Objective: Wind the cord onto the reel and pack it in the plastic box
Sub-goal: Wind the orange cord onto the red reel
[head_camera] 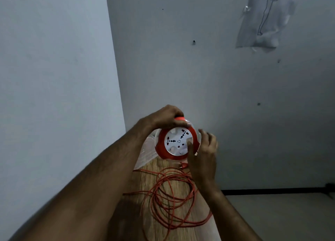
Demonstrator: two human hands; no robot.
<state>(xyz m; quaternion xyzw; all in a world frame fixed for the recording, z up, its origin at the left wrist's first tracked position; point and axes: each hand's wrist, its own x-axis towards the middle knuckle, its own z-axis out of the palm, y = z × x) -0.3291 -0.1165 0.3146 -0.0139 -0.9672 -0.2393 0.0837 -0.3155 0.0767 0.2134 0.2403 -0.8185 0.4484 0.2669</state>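
Left hand clamps the red reel by its handle above the desk while right hand, fingers loosely spread, touches its white face; most cord lies unwound, plastic box apparently unpacked.

I am seeing grey wall meeting paler wall at corner. Clear plastic bag hanging on grey wall, upper right. Wooden table standing in corner. Dark skirting strip running along floor, right.
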